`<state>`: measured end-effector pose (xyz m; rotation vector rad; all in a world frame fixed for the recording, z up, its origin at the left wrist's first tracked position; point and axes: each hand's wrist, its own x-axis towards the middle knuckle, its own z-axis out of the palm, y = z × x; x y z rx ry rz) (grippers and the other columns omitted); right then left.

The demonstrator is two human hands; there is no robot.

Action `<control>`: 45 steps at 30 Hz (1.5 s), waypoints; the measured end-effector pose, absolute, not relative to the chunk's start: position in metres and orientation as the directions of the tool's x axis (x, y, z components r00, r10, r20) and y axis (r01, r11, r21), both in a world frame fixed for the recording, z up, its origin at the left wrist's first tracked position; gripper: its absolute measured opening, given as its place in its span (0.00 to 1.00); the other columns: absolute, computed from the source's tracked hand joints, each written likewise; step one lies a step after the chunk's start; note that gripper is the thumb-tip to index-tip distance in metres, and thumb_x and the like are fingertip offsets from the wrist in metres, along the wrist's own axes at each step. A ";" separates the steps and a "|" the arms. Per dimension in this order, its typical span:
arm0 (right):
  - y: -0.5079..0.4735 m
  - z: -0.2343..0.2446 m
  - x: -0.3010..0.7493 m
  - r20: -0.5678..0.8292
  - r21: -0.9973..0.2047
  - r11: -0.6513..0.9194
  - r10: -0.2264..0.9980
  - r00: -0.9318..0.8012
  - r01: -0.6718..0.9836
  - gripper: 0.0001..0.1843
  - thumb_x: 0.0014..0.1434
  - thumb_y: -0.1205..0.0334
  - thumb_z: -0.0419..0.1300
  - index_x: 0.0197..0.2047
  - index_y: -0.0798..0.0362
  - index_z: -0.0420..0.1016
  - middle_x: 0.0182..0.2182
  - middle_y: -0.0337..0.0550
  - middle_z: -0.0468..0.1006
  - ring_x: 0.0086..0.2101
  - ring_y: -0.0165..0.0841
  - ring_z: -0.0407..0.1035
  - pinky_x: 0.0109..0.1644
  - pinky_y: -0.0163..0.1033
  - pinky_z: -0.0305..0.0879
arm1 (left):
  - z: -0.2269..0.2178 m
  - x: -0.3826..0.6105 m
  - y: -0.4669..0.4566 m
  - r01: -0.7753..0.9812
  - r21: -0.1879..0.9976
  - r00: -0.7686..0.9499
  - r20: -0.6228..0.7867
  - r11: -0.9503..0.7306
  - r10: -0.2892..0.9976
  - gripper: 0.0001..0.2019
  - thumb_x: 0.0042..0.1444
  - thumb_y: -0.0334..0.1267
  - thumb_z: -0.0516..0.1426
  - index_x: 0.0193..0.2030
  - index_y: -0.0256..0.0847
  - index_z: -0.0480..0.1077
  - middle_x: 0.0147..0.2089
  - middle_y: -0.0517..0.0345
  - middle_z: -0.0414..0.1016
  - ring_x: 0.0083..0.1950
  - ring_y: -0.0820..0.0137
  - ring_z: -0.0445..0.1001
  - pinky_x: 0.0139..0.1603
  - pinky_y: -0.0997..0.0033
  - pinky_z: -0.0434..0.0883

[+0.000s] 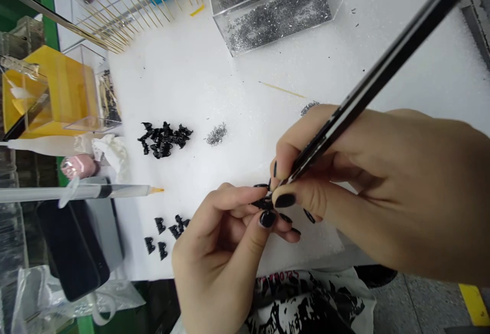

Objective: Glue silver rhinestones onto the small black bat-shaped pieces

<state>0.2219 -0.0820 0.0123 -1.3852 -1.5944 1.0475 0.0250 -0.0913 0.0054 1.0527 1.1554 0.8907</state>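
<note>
My left hand [225, 252] pinches a small black piece [263, 203] between thumb and fingertips, low over the white work surface. My right hand [367, 181] is closed around slim black tweezers [344, 104] with worn, chipped edges. Their tip meets the black piece, but my fingers hide the exact contact. Several loose black bat-shaped pieces [162, 250] lie left of my left hand, and a heap of similar pieces [164, 139] sits further back. Beside that heap is a small pile of silvery beads [216, 134]. Another bead pile [309, 107] shows partly behind my right hand.
A clear divided box [275, 18] of dark beads stands at the back. A toothpick [282, 90] lies before it. Thin wooden sticks [111, 23] jut out at the back left. A syringe [126, 191], a phone [72, 247] and a yellow container [57, 89] line the left edge.
</note>
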 end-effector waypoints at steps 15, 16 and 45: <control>-0.082 0.014 0.224 0.001 -0.933 0.043 0.993 -0.117 0.358 0.10 0.64 0.69 0.62 0.32 0.46 0.76 0.27 0.35 0.86 0.23 0.36 0.80 0.15 0.41 0.61 | 0.002 0.024 -0.090 -0.063 0.962 0.247 -0.244 0.267 0.938 0.13 0.66 0.26 0.67 0.49 0.50 0.85 0.36 0.64 0.84 0.32 0.72 0.88 0.37 0.80 0.86; -0.082 0.014 0.224 0.015 -0.937 0.060 0.991 -0.133 0.344 0.10 0.64 0.69 0.62 0.31 0.46 0.75 0.27 0.34 0.86 0.22 0.36 0.80 0.14 0.40 0.61 | 0.002 0.024 -0.090 -0.056 0.961 0.256 -0.247 0.269 0.935 0.13 0.66 0.26 0.67 0.49 0.51 0.85 0.36 0.65 0.84 0.32 0.72 0.88 0.37 0.80 0.86; -0.074 0.012 0.224 -0.203 -0.979 -0.201 0.965 -0.164 0.026 0.09 0.63 0.68 0.67 0.33 0.46 0.76 0.26 0.32 0.84 0.22 0.31 0.79 0.20 0.31 0.76 | 0.003 0.022 -0.093 -0.081 0.958 0.281 -0.243 0.276 0.928 0.12 0.68 0.27 0.66 0.50 0.51 0.84 0.38 0.65 0.83 0.33 0.74 0.87 0.39 0.83 0.86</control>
